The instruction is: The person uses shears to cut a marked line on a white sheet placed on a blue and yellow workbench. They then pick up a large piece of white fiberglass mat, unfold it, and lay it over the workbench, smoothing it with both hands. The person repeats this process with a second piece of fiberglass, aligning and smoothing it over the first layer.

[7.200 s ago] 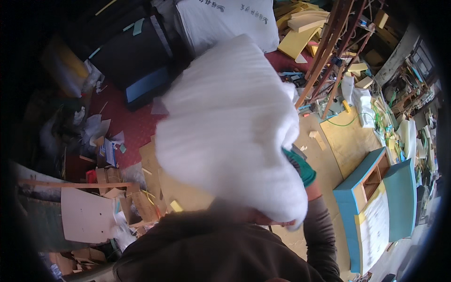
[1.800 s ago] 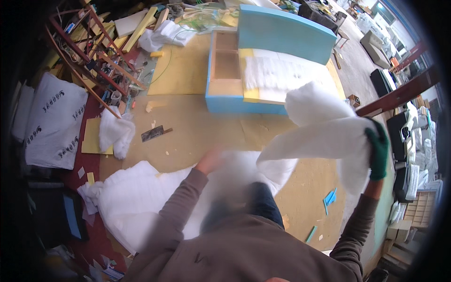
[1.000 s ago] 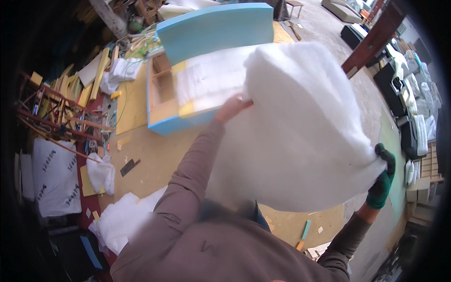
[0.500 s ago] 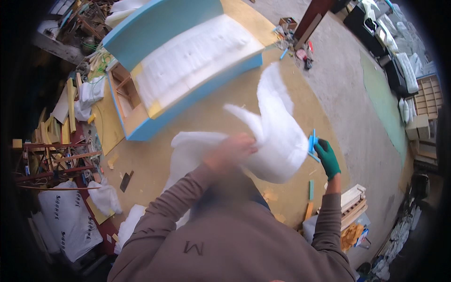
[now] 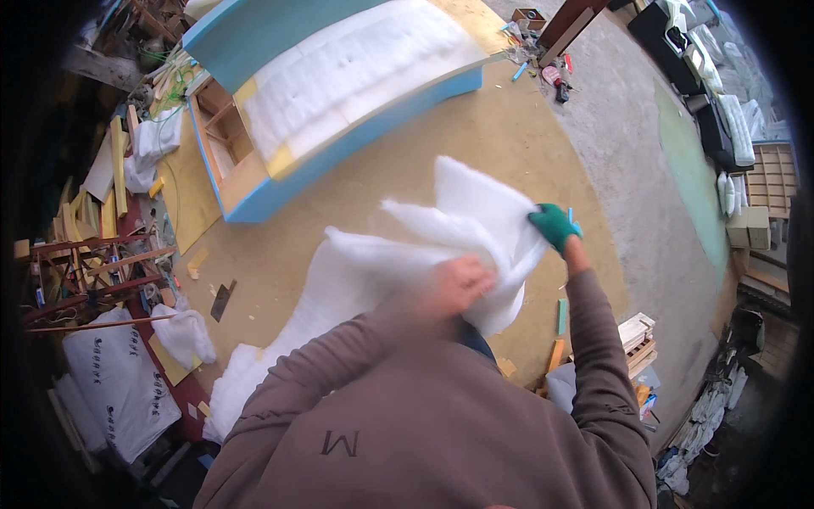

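A large sheet of white fluffy batting (image 5: 356, 271) is bunched and folded in front of me, its long tail trailing past my left side. My bare left hand (image 5: 462, 287), slightly blurred, is closed on a gathered fold near the middle. At the sheet's right edge, my right hand (image 5: 555, 227) in a green glove pinches the batting beside an upturned flap (image 5: 475, 191). Just behind the glove shows a bit of a blue object (image 5: 577, 227); the hand hides most of it, and I cannot tell its kind.
Ahead stands a light blue curved sofa frame (image 5: 356, 123) with white padding (image 5: 356, 64) on its seat. Wood scraps (image 5: 119, 187) and a wrapped white package (image 5: 123, 386) lie on the left. Stacked wood pieces (image 5: 636, 339) are by my right arm; a dark red post (image 5: 568, 30) rises far right.
My right hand has moved up and left from beside the blue object onto the batting's edge. The left hand has shifted right, and the batting's raised flap has dropped and spread.
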Tool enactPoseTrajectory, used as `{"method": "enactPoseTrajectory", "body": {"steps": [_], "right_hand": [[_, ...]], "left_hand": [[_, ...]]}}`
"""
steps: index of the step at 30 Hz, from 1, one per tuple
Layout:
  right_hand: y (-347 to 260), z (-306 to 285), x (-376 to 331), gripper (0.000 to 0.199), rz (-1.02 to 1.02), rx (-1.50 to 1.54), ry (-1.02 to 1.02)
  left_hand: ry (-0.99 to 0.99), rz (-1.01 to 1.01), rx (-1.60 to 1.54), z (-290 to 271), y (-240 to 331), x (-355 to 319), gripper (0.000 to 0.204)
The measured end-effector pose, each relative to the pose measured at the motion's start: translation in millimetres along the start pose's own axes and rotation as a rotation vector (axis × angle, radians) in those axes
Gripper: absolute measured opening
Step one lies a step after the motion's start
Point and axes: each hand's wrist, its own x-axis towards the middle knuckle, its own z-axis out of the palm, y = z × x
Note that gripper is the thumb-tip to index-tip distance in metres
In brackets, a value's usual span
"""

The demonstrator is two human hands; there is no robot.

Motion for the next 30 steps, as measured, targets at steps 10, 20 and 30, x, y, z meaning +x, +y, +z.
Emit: {"method": "enactPoseTrajectory", "body": {"steps": [10,20,30], "right_hand": [[7.0,-143.1,-246.0,0.043,-0.246,1.302,0.417],[-33.8,-211.3,-257.0,0.052,-0.452,0.991,1.132],[-7.7,-327.3,-168.1,0.055,-0.494,0.982,0.868]], "left_hand": [[0.317,-0.126,0.021,-139.3,-83.0,137.4,0.04],[0.499,-0.069,0.307,-87.9,-50.6,-5.5,0.067],[0.134,-0.348,-0.022,-16.2,-30.2,-177.6,0.087]]}}
